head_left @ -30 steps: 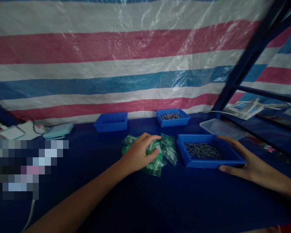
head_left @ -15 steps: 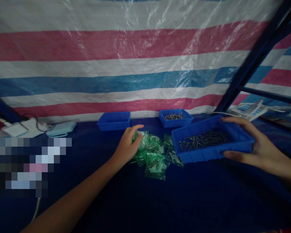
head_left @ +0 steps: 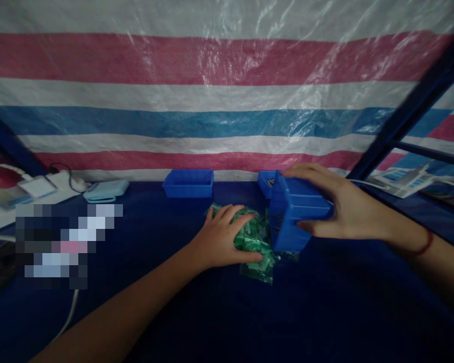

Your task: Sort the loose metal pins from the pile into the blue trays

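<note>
My left hand [head_left: 223, 239] lies with fingers spread over a pile of small green plastic bags [head_left: 251, 239], thumb at their near edge. The bags hold small pale and metal pieces. My right hand [head_left: 336, 204] grips a blue plastic bin [head_left: 297, 209] by one end. The bin is tipped steeply on its side, its opening turned left toward the bags and its lower edge close to them. Part of the dark screws or nails [head_left: 277, 224] inside shows at the opening; the rest is hidden by the bin's wall.
A blue bin [head_left: 189, 184] stands at the back. Another blue bin [head_left: 265, 184] with metal pieces is partly hidden behind the tipped one. A light blue case [head_left: 106, 190] and white power strip [head_left: 66, 184] lie left. A striped sheet [head_left: 174, 96] hangs behind; frame posts flank the table.
My right hand has tilted the bin from nearly level to steeply on its side and moved it left. My left hand has opened out and spread over the bags.
</note>
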A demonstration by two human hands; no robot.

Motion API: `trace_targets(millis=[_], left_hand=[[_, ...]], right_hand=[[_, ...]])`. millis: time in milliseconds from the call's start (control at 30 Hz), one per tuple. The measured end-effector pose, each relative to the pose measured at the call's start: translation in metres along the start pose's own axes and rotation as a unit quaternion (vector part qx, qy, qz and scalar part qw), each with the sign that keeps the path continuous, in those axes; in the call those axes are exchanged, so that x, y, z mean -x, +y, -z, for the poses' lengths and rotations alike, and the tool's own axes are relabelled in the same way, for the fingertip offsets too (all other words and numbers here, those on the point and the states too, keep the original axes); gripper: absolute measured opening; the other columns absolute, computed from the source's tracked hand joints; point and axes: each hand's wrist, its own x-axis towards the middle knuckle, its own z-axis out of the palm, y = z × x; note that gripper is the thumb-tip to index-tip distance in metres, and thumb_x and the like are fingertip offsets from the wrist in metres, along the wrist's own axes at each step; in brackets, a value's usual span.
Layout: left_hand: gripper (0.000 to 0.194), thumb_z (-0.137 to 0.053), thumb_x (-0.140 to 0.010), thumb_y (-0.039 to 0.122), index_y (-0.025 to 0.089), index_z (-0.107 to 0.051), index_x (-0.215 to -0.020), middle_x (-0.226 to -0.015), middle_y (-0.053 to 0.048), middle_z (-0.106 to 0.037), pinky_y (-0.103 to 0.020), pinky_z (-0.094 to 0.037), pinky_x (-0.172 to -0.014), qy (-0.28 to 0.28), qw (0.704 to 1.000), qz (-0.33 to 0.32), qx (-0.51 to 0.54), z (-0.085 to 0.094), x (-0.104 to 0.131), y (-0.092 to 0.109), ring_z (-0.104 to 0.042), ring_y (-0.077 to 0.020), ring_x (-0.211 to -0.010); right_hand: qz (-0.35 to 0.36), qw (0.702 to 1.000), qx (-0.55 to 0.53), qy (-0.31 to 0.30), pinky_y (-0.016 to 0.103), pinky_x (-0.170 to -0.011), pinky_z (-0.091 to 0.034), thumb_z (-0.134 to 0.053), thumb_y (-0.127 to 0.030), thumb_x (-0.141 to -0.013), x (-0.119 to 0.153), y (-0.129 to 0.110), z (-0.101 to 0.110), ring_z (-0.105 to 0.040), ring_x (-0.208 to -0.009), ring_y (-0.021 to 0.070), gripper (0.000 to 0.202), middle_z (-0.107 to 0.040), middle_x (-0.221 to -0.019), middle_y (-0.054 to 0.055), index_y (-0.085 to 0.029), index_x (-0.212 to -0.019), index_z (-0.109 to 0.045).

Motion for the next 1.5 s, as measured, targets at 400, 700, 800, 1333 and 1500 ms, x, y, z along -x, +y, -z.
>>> trace_targets(millis=[400,700,800,1333,1500], left_hand=[[0.09,-0.05,-0.068,0.073,0.02,-0.029,-0.139,-0.145,-0.017,-0.03,-0.068,-0.018,-0.099,0.012,0.999,-0.022,-0.025,-0.004,0.001,-0.002,-0.026,-0.0407,-0.13],[0.035,-0.044,-0.088,0.044,0.025,-0.056,-0.115,-0.131,-0.009,-0.05,-0.061,-0.009,-0.105,0.024,0.986,-0.144,-0.075,-0.001,0.0,0.008,-0.036,-0.0297,-0.127],[0.029,-0.044,-0.09,0.039,0.025,-0.058,-0.111,-0.126,-0.006,-0.055,-0.056,-0.018,-0.106,0.01,0.987,-0.146,-0.07,0.001,-0.001,0.012,-0.045,-0.0268,-0.121],[0.034,-0.04,-0.093,0.035,0.025,-0.045,-0.125,-0.134,-0.005,-0.049,-0.048,-0.024,-0.104,0.008,0.99,-0.138,-0.039,-0.003,-0.001,0.013,-0.044,-0.0216,-0.121],[0.036,-0.041,-0.092,0.037,0.026,-0.045,-0.126,-0.134,-0.005,-0.048,-0.048,-0.025,-0.104,0.007,0.991,-0.124,-0.04,0.0,0.001,0.013,-0.04,-0.0227,-0.124]], right_hand=[[0.099,0.994,0.021,-0.035,0.045,-0.096,-0.042,-0.069,-0.03,-0.057,-0.044,-0.029,-0.009,-0.049,-0.112,0.0285,0.074,-0.047,-0.124,0.009,-0.023,-0.127,-0.047],[0.127,0.991,-0.014,-0.051,0.048,-0.096,-0.04,-0.069,-0.029,-0.058,-0.05,-0.032,-0.006,-0.048,-0.114,0.0297,0.074,-0.047,-0.124,0.008,-0.026,-0.128,-0.046],[0.125,0.991,-0.019,-0.048,0.048,-0.096,-0.039,-0.071,-0.029,-0.056,-0.053,-0.034,-0.005,-0.048,-0.114,0.0299,0.075,-0.048,-0.123,0.007,-0.028,-0.127,-0.047],[0.08,0.992,0.057,-0.077,0.045,-0.091,-0.045,-0.069,-0.034,-0.057,-0.049,-0.022,0.025,-0.053,-0.106,0.0296,0.068,-0.049,-0.118,0.005,-0.024,-0.122,-0.053],[0.058,0.993,0.062,-0.082,0.045,-0.084,-0.049,-0.072,-0.035,-0.055,-0.045,-0.015,0.034,-0.057,-0.098,0.0286,0.074,-0.05,-0.114,0.004,-0.029,-0.125,-0.049]])
